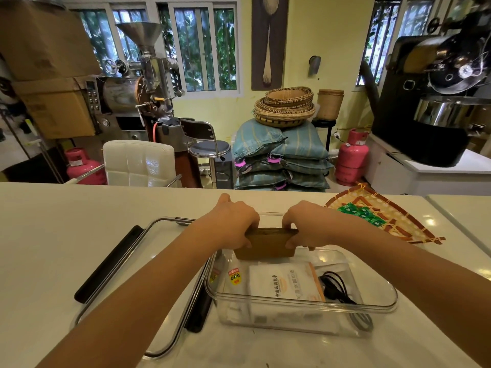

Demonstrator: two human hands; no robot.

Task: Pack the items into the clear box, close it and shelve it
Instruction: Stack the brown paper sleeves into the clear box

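Observation:
A clear plastic box (305, 305) stands open on the white counter in front of me. Inside lie a white paper packet (285, 281), a coiled black cable (336, 288) and a small packet with a red and yellow label (233, 277). Both hands hold a stack of brown paper sleeves (265, 244) upright over the box's far end. My left hand (233, 221) grips its left end and my right hand (305, 224) grips its right end. The clear lid (159, 261) with black clasps lies flat to the left of the box.
A woven bamboo tray (398, 221) holding several green sachets (361, 213) sits on the counter at the right. Beyond the counter are a white chair (138, 163), a stool, stacked sacks, pink gas cylinders and roasting machines.

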